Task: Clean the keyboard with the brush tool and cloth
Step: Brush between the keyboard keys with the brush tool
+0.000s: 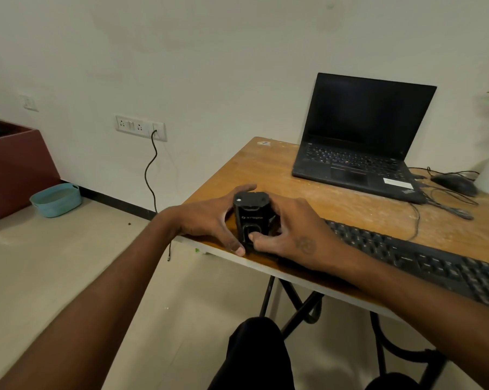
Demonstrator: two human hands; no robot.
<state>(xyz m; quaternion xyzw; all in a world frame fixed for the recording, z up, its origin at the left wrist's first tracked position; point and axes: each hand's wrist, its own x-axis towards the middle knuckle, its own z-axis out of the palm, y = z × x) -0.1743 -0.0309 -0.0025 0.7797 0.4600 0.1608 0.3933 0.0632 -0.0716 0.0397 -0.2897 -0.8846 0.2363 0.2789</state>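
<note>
- Far left, on the floor: dark red box-shaped planter (pixel 15 164) against the wall, small teal plastic basket (pixel 56 199) just beside it.
- White wall socket plate (pixel 140 127) with a black cable (pixel 151 170) plugged in, hanging to the floor.
- Left hand (pixel 209 219) at the near-left corner of the worn wooden table with black metal legs (pixel 265 170). Fingers curled round the left side of the small black boxy cleaning tool (pixel 250 218), thumb tip low at its front edge, fingertips over the top.
- Tool stands upright on the tabletop, near the front edge, just left of the keyboard. Matte black, rounded corners, faint logo on the front face, rounded recessed panel lower down. No brush or cloth visible.
- Right hand (pixel 292 232) wraps the tool's right side; thumb presses on the recessed front panel. Both hands have hold of it. Small round mark on the back of this hand.
- Black full-size keyboard (pixel 423 254) runs from the right hand to the right frame edge, along the table's front edge; the right forearm covers its near-left end.
- Behind it: open black laptop (pixel 361 147), screen dark, dusty deck.
- Black wired mouse (pixel 454 184) just right of the laptop, cables looping toward the keyboard.
- Bottom: person's knees in dark trousers.
</note>
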